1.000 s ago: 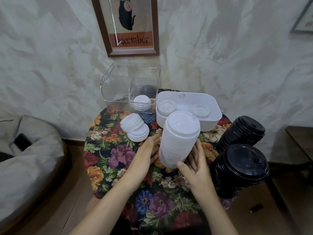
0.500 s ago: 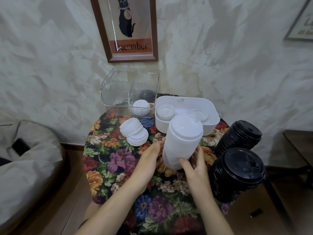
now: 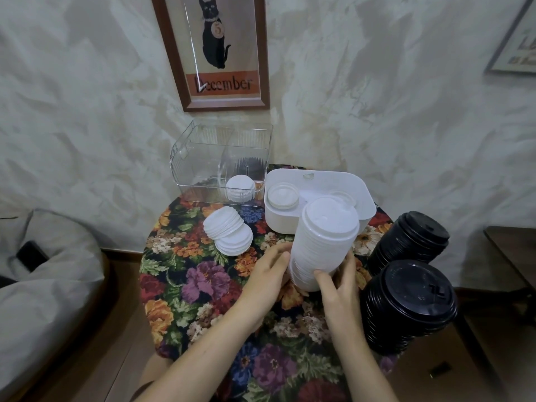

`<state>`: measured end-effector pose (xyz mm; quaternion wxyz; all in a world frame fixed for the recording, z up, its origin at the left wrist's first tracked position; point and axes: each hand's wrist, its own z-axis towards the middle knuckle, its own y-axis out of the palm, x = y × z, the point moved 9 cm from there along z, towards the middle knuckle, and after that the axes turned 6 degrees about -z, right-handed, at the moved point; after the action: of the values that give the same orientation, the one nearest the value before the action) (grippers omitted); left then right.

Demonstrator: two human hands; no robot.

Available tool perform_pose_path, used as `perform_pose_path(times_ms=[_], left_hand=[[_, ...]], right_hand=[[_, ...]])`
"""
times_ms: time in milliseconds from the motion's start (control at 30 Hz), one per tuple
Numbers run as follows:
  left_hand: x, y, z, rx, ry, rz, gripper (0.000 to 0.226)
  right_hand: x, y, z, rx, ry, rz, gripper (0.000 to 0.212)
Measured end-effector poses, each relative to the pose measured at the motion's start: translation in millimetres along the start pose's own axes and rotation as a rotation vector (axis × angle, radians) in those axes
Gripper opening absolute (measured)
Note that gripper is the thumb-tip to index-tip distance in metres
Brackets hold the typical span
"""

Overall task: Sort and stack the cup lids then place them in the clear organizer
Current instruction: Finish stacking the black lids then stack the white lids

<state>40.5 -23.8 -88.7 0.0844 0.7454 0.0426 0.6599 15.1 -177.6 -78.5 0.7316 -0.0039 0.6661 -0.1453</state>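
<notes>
The clear organizer (image 3: 220, 169) lies far-left of my grip, at the counter's (image 3: 203, 288) back edge. My left hand (image 3: 266, 275) cups the tall white lid stack (image 3: 322, 245), which leans top-right, and my right hand (image 3: 340, 290) wraps its base.

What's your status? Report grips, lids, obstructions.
Left grip and right grip hold the white lid stack low. Stack tilted, outside the clear organizer. Loose small lids lie before it.

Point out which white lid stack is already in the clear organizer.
The small stack right of the clear organizer's divider; the tall stack and the slumped stacks are outside it.
</notes>
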Motion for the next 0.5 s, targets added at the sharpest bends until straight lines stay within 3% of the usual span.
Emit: perform_pose_path(times_ms=[500], left_hand=[[7.9, 5.4, 5.5, -0.051, 0.152, 0.158, 0.031]], right_hand=[[-4.2, -3.6, 9.6, 0.056, -0.029, -0.024, 0.093]])
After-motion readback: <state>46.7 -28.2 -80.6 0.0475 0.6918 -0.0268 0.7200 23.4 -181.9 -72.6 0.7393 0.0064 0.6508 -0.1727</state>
